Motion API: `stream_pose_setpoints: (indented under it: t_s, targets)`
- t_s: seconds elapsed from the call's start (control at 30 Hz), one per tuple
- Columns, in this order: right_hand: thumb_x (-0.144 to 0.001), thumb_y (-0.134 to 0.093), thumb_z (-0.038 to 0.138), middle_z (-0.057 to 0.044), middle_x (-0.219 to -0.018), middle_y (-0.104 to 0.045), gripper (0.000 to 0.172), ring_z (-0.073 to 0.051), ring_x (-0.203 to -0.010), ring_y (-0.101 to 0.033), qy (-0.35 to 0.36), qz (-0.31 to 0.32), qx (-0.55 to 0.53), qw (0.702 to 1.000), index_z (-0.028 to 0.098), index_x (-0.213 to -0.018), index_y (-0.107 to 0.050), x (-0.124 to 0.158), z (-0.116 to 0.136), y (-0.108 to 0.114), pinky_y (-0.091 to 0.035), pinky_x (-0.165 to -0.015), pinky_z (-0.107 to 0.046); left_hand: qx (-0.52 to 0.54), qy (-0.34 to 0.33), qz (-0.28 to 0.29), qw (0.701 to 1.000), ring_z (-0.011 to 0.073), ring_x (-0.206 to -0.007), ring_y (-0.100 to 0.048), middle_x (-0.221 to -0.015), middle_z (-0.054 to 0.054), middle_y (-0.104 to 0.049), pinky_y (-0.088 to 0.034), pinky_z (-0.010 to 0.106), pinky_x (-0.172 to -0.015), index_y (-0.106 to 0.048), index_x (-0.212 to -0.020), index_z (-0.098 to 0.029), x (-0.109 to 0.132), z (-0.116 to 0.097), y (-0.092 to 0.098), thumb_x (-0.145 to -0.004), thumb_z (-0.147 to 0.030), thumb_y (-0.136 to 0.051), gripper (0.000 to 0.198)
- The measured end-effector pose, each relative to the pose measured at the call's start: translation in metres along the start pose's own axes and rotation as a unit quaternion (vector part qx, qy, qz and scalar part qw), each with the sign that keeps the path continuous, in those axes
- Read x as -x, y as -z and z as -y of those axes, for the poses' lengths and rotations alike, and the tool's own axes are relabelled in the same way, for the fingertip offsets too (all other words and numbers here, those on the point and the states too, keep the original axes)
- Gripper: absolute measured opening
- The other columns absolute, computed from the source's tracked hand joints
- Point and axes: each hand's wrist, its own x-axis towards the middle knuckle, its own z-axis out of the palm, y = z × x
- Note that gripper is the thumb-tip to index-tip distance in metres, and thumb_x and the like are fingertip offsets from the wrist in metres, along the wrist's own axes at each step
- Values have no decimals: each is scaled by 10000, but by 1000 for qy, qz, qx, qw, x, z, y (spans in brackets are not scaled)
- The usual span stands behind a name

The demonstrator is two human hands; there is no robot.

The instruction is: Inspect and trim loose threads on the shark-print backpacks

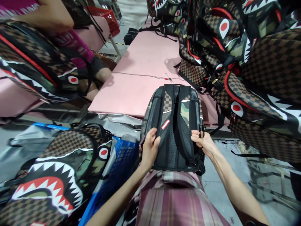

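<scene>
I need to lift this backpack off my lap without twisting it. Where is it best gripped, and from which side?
The backpack lies back panel up, straps facing you, its top towards the pink table. Probably best to grip its two side edges near the lower end, coming in from left and right, where the left hand and right hand already rest. The padded sides look firm, while the straps would let it swing.

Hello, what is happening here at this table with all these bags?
A person holds a black backpack with both hands, its back side with the shoulder straps facing up. The left hand grips its left edge and the right hand grips its right edge near a strap. The bag rests against the edge of a pink table. A pile of shark-mouth backpacks lies on the right, and another one sits in a blue crate on the left. Another person sits at the upper left.
</scene>
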Motion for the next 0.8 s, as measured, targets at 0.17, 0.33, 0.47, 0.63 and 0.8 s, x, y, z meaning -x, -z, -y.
stream_pose_setpoints:
  t_s: [0.17,0.33,0.47,0.63,0.8]
  targets:
    - [-447,-806,301,-19,-634,-620,450,-52,-430,-394,9,-19,6,1000,125,-837,-669,1,2,-8,-194,-379,-195,-143,-76,73,984,217,-936,-542,-889,42,-597,-386,369,-907,-605,-928,-224,17,2,-42,-665,-252,-707,283]
    - [-453,-802,301,-28,-636,-632,412,-91,-481,-477,22,-19,-4,1000,132,-806,-672,3,2,-6,-311,-411,-214,71,153,163,972,115,-632,-547,-746,-13,-560,-433,224,-546,-463,-973,-186,11,5,-73,-664,-297,-693,400]
    - [-503,-773,364,-42,-668,-645,422,-157,-597,-567,42,-11,30,999,132,-839,-667,8,1,-2,-432,-521,-266,120,204,220,946,101,-623,-556,-749,18,-589,-431,198,-524,-546,-849,-138,6,3,-76,-614,-342,-733,364]
    - [-633,-682,383,-22,-663,-610,321,-169,-675,-572,101,-6,228,968,144,-843,-636,19,-8,9,-454,-673,-301,108,143,162,970,60,-475,-476,-533,-48,-501,-400,186,-486,-495,-614,-147,8,9,-81,-569,-299,-745,295]
    - [-595,-671,407,37,-559,-499,409,-118,-515,-465,72,42,254,964,136,-892,-597,21,-16,19,-390,-529,-262,50,128,165,977,77,-425,-474,-479,-48,-487,-383,196,-450,-449,-560,-169,3,20,-83,-623,-255,-678,253]
